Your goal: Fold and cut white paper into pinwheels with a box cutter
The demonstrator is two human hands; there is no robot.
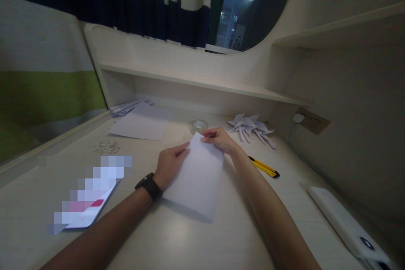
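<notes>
A: Nearest items?
B: Smartphone (90, 202), flat on the surface (190, 240), near left, screen blurred. White slab-shaped device (348, 223), near right edge, well apart from the hands.

A: Item in hand?
B: Sheet of white paper (198, 177), apparently folded, flat on the surface, centre, between the two forearms. Long axis running away from the body, far end tilted slightly left; far corner pointing toward the shelf, near edge toward the body.

A: Left hand?
B: Left hand (171, 164), black wristwatch (148, 186) on the wrist. Resting on the paper's left long edge, fingers curled, thumb laid along the far part of that edge.

A: Right hand?
B: Right hand (220, 139), at the far corner. Fingers narrowed in a pinch on the top edge of the paper.

A: Relation of paper to hands?
B: Bulk of the sheet lying nearer the body than both hands; both hands at its far end, the right farther out, the left lower along the side. Equally near; both touching.

A: Beyond the hands?
B: Roll of clear tape (199, 125), just past the far corner. Yellow-and-black utility knife (264, 167), to the right, beside the right forearm. Cluster of folded paper shapes (251, 128), far right. Loose white sheet (142, 125), far left, with folded strips (126, 107) behind. Small pale bits (106, 148), left. Shelf (202, 82) along the back; wall socket (311, 121) at right.
</notes>
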